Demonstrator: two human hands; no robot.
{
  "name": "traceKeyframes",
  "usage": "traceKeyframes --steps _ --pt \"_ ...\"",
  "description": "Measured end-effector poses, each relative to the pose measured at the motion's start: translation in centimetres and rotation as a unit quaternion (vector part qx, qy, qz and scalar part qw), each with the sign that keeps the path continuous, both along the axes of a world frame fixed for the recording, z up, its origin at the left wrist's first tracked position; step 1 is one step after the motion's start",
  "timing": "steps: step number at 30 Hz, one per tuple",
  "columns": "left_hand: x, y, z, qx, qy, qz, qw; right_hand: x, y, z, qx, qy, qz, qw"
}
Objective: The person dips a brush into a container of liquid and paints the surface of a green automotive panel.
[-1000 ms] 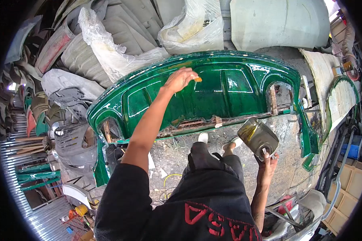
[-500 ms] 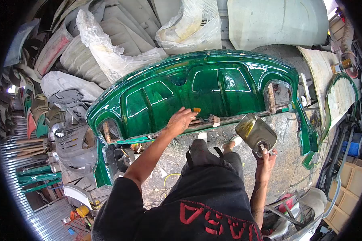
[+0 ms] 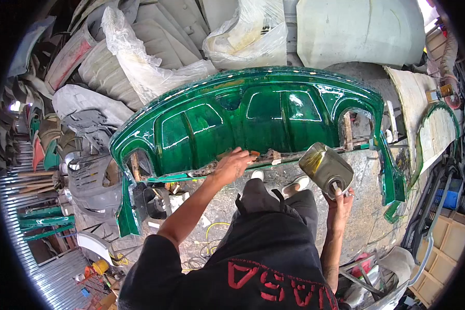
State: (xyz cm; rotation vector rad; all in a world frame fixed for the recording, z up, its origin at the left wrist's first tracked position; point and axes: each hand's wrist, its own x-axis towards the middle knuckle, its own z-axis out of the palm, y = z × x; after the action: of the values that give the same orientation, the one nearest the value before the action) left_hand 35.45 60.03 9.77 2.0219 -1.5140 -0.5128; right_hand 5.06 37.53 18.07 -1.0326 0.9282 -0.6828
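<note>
A large, glossy green curved panel [image 3: 258,111] lies across the middle of the view, with a rough lower edge. My left hand [image 3: 235,165] is at that lower edge, its fingers closed on a small orange-brown piece [image 3: 254,154] whose tip shows past the fingertips. On the right, my right hand [image 3: 341,205] grips the neck of a squarish, see-through jug [image 3: 325,168] with yellowish liquid or residue inside. The jug is tilted, with its neck toward me, and hangs over the floor just below the panel's edge.
Grey panels [image 3: 359,31] and plastic-wrapped parts [image 3: 132,57] stack up behind the green panel. A black container [image 3: 156,203] stands below its left part. A yellow cable [image 3: 207,237] lies on the floor. Metal frames [image 3: 367,281] are at the lower right.
My left hand has come down from the panel's upper middle to its lower edge with the orange-brown piece. The jug and my right hand have moved slightly left.
</note>
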Motion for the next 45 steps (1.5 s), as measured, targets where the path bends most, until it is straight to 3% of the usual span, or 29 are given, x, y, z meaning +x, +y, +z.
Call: traceKeyframes --steps 3,4,7,9,12,16,18,19,20,22,24,25,28,29,31,34,36,38,40,44,45 --pt "2.2 -2.7 2.8 -0.035 -0.043 0.045 0.997 0.4 -1.1 0.1 0.010 0.001 0.011 1.000" --pt "3.1 -3.8 2.3 -0.063 -0.101 0.059 0.991 0.6 -1.7 0.2 0.012 0.001 0.018 1.000" --pt "3.7 -5.4 0.1 -0.016 -0.128 0.095 0.987 1.3 -3.9 0.1 0.021 0.006 0.065 0.998" --pt "2.5 -5.1 -1.1 -0.022 -0.095 0.080 0.992 1.8 -5.7 0.5 0.029 0.004 0.081 0.996" --pt "-1.1 -2.9 -1.2 -0.034 -0.134 0.035 0.990 2.2 -9.1 0.8 0.045 0.020 0.104 0.993" --pt "-2.5 -3.6 3.0 0.032 -0.104 0.007 0.994 1.5 -13.6 -1.0 0.003 0.081 0.190 0.978" --pt "-1.7 -4.7 3.5 -0.006 -0.184 0.115 0.976 1.8 -15.2 -0.4 0.013 0.040 0.221 0.974" --pt "-1.8 -6.4 5.8 0.029 -0.074 0.219 0.973 1.8 -16.2 -0.4 0.025 0.042 0.228 0.972" --pt "-0.7 -6.2 1.5 -0.120 -0.070 0.254 0.957 1.9 -17.1 -0.3 0.026 0.040 0.242 0.969" --pt "-2.0 -7.4 -0.6 -0.115 0.162 0.467 0.862 1.8 -18.9 0.1 0.002 0.061 0.275 0.960" --pt "-2.9 -6.6 -3.0 -0.069 0.209 0.522 0.824 1.9 -20.4 0.0 -0.014 0.056 0.294 0.954" --pt "-3.9 -5.8 -4.6 -0.120 0.193 0.549 0.804 1.8 -21.2 -0.5 -0.027 0.047 0.308 0.950" --pt "-6.3 -4.6 -4.9 -0.244 0.205 0.681 0.659 1.3 -22.9 -0.9 -0.036 0.053 0.333 0.941" --pt "-6.9 -4.9 -5.0 -0.245 0.204 0.683 0.657 1.2 -23.1 -1.0 -0.023 0.056 0.325 0.944" --pt "-8.2 -6.0 -4.8 -0.308 0.268 0.696 0.591 1.0 -23.3 -1.0 -0.009 0.062 0.321 0.945" --pt "-9.5 -7.1 -6.3 -0.251 0.194 0.699 0.641 1.1 -23.4 -1.2 0.036 0.025 0.318 0.947" --pt "-9.9 -6.6 -6.4 -0.267 0.168 0.757 0.573 1.1 -23.6 -1.6 0.037 0.035 0.319 0.946" --pt "-10.1 -6.5 -5.8 -0.293 0.176 0.747 0.571 1.1 -23.6 -1.9 0.041 0.027 0.323 0.945" --pt "-10.4 -6.9 -6.1 -0.284 0.225 0.714 0.598 1.2 -23.7 -2.1 0.047 0.036 0.326 0.943" --pt "-10.7 -8.1 -3.9 -0.225 0.091 0.739 0.628 1.4 -24.2 -2.1 0.051 0.060 0.337 0.938" --pt "-10.7 -9.4 -3.4 -0.283 0.108 0.687 0.660 1.2 -24.3 -2.4 0.049 0.045 0.337 0.939"
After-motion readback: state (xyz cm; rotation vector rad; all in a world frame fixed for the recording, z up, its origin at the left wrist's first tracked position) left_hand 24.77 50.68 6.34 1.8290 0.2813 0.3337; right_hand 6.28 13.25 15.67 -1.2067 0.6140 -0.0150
